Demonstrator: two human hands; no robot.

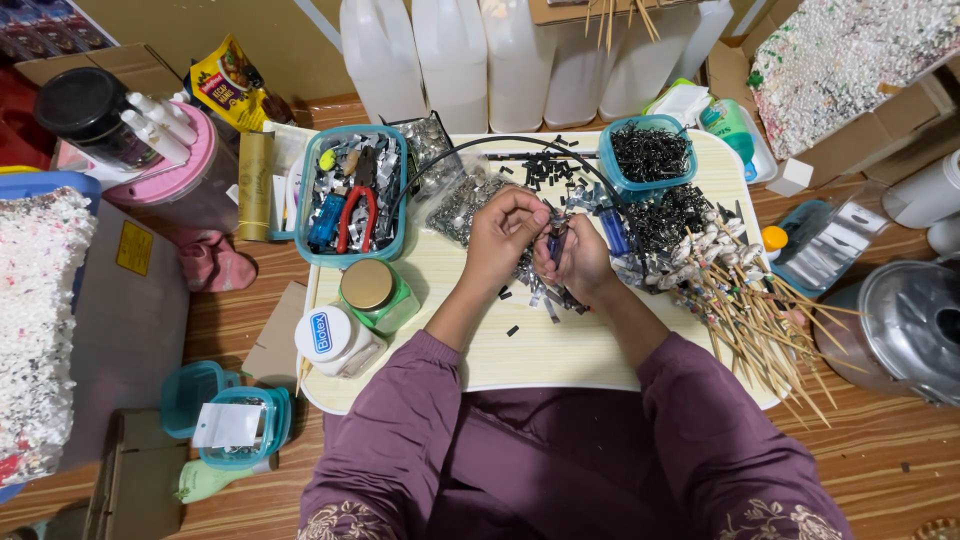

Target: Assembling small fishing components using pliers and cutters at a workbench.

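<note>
From the head camera, looking down, my left hand (503,238) and right hand (578,262) meet over the middle of the pale tabletop (560,355), and both grips are clamped together on one small dark piece (556,240), pinched between the fingertips just above the surface; I cannot tell exactly what it is, it is too small and half hidden by my fingers. Below my hands lies a scatter of cut strips (535,295), silvery and black, so anything that slips from my pinch would, I judge, drop among them and be hard to pick out again. At three o'clock from my right hand sits a pile of wooden skewers (760,320) with decorated heads, their tails sticking out past the tabletop's edge; a careless sweep of my right forearm could knock them to the floor or prick me. At twelve o'clock a black cord (500,145) arches over the work and could snag my wrist. At ten o'clock a teal tray (352,195) holds red-handled pliers (355,215), and at eight o'clock a gold-lidded jar (378,292) stands near my left elbow, easy to tip if I draw that arm back.
</note>
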